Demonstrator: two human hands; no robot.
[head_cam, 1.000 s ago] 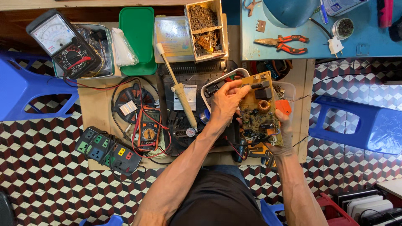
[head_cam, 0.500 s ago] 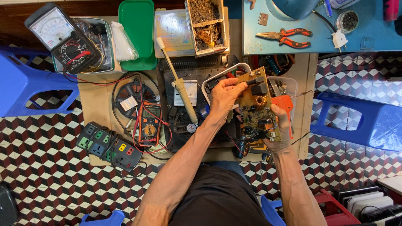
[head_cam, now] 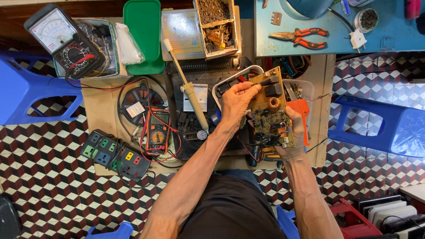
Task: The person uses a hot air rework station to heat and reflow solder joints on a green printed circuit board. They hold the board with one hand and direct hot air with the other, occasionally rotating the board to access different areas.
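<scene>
Two hands | circuit board [head_cam: 270, 108] held | long axis runs away, tilted left

Red pliers [head_cam: 302, 37], orange multimeter [head_cam: 158, 131]

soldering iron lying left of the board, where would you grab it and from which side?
Grip the soldering iron by its thick cream handle, coming from above. It lies flat, the thin metal tip end pointing up-left toward the green lid; the left hand is nearest.
</scene>
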